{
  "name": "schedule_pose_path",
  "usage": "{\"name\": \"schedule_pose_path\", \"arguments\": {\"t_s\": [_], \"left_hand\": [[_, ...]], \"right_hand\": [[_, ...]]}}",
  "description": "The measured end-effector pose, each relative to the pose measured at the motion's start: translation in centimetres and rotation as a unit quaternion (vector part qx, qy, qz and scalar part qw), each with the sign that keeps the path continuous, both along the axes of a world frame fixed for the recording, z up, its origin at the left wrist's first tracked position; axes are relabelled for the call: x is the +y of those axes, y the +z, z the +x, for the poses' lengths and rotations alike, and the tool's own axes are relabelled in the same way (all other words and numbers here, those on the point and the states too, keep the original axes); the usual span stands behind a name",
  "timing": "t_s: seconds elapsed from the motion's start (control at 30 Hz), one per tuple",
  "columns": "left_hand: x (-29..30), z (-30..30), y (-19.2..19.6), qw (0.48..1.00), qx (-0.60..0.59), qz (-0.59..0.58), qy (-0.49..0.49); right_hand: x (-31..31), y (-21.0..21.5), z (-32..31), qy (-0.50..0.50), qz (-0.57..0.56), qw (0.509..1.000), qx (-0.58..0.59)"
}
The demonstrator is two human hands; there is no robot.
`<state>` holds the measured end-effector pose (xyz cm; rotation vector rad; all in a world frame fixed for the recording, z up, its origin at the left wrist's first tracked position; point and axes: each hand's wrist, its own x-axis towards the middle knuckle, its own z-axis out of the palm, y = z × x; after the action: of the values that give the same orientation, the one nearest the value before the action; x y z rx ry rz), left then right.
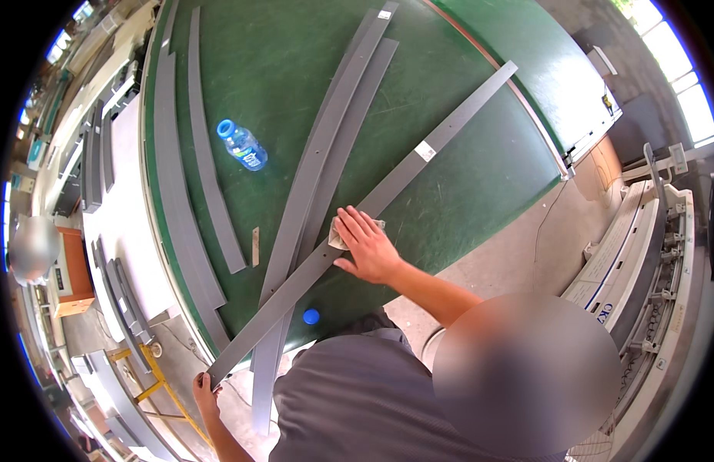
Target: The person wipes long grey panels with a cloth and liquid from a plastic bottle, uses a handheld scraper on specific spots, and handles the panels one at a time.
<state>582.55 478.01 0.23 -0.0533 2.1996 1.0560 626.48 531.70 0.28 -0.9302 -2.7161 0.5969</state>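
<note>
A long grey metal strip [403,175] slants across the green tabletop, with a white label on its upper part. My left hand [206,396] is closed around its near end, which juts past the table edge. Midway along, my right hand [367,248] presses a pale cloth [337,239] onto the strip's face, fingers laid over it. Beneath the held strip, other grey strips [317,154] cross it at an angle. A blue bottle cap [311,316] lies close to the table's near edge.
A clear plastic bottle [243,145] with a blue cap lies on the green table [441,92]. More grey strips [180,177] lie along its left side, with a small flat piece [255,246] nearby. A yellow-framed rack [153,377] stands lower left; white equipment [626,262] stands right.
</note>
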Motion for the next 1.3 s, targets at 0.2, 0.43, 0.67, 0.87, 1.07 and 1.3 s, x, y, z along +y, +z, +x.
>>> {"name": "schedule_pose_path", "arguments": {"t_s": [0.2, 0.43, 0.67, 0.87, 1.07, 1.3], "left_hand": [[0.1, -0.1, -0.3, 0.999, -0.018, 0.027, 0.017], [0.0, -0.2, 0.0, 0.999, -0.028, 0.006, 0.017], [-1.4, -0.3, -0.5, 0.999, -0.034, 0.015, 0.034], [-0.7, -0.4, -1.5, 0.992, -0.050, 0.106, 0.036], [-0.6, 1.0, -1.5, 0.979, -0.079, 0.177, 0.060], [-0.2, 1.3, -3.0, 0.972, -0.084, 0.202, 0.092]], "right_hand": [[11.3, -1.6, 5.4, -0.153, 0.092, 0.984, 0.009], [14.3, -1.8, 6.4, -0.162, 0.077, 0.983, 0.027], [1.6, -0.7, -1.0, 0.041, 0.001, 0.999, -0.008], [11.3, -3.0, 5.5, -0.070, 0.103, 0.991, -0.050], [-11.7, 0.9, -10.7, 0.106, 0.007, 0.990, -0.095], [-17.9, 2.1, -17.1, 0.223, -0.018, 0.972, -0.066]]}}
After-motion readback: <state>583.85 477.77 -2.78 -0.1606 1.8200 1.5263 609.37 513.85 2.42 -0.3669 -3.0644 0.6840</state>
